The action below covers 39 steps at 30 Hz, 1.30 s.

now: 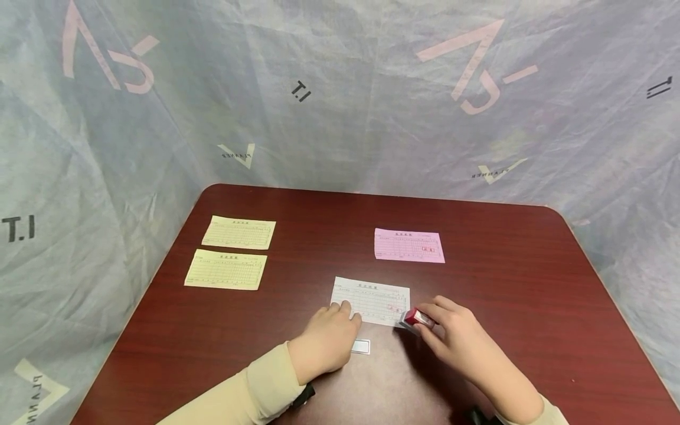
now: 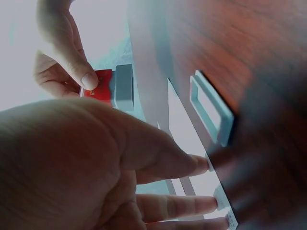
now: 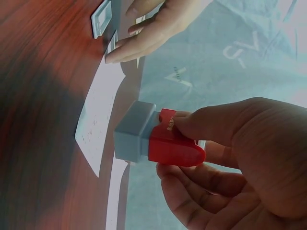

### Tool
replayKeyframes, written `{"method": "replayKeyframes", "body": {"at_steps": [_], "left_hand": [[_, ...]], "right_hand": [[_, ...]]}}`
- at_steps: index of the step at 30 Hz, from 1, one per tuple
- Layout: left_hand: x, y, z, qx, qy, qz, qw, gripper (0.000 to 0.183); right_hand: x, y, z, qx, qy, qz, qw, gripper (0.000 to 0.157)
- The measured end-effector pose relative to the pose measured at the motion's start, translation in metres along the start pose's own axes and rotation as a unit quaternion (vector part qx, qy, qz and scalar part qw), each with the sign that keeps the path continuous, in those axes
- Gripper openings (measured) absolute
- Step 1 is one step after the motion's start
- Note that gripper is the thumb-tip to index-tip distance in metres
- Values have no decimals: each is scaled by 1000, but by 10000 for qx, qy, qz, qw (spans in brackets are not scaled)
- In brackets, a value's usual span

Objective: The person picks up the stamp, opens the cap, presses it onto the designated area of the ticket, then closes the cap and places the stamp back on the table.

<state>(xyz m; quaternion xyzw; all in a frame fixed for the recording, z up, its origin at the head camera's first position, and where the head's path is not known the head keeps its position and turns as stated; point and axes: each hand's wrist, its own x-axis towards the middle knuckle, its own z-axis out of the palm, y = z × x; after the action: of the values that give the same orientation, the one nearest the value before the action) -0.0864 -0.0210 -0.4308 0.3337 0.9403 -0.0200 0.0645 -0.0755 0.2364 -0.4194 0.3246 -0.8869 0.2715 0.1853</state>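
Observation:
Between thumb and fingers my right hand (image 1: 451, 330) holds a red and grey self-inking stamp (image 3: 175, 139), raised over the table beside the lower right corner of the white form (image 1: 372, 301). Red stamped marks show on the right part of that form. With its fingertips, my left hand (image 1: 329, 336) presses on the form's lower left edge, fingers extended in the left wrist view. A grey rectangular stamp cap (image 2: 211, 108) lies on the table just below the form, partly behind the left hand in the head view.
Two yellow forms (image 1: 239, 233) lie one above the other at the table's left. A pink form (image 1: 409, 245) with a red stamped mark lies at the back right. Printed grey cloth (image 1: 340, 88) hangs behind the dark red table (image 1: 319, 224).

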Motion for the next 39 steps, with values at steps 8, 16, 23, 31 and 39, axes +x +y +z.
{"method": "replayKeyframes", "body": {"at_steps": [8, 16, 23, 31, 39], "left_hand": [[13, 7, 0, 67, -105, 42, 9999, 32], [22, 14, 1, 94, -112, 132, 9998, 36], [31, 18, 2, 126, -23, 267, 9996, 24], [37, 23, -3, 237, -106, 286, 9993, 17], [44, 26, -4, 242, -126, 255, 9993, 18]], "right_hand": [[-4, 1, -2, 14, 55, -30, 10000, 25], [-8, 3, -4, 0, 104, -47, 9999, 26], [-10, 3, -6, -67, 81, 21, 9999, 24], [-13, 3, -8, -96, 41, 4, 9999, 26], [-14, 2, -11, -170, 24, 48, 9998, 24]]}}
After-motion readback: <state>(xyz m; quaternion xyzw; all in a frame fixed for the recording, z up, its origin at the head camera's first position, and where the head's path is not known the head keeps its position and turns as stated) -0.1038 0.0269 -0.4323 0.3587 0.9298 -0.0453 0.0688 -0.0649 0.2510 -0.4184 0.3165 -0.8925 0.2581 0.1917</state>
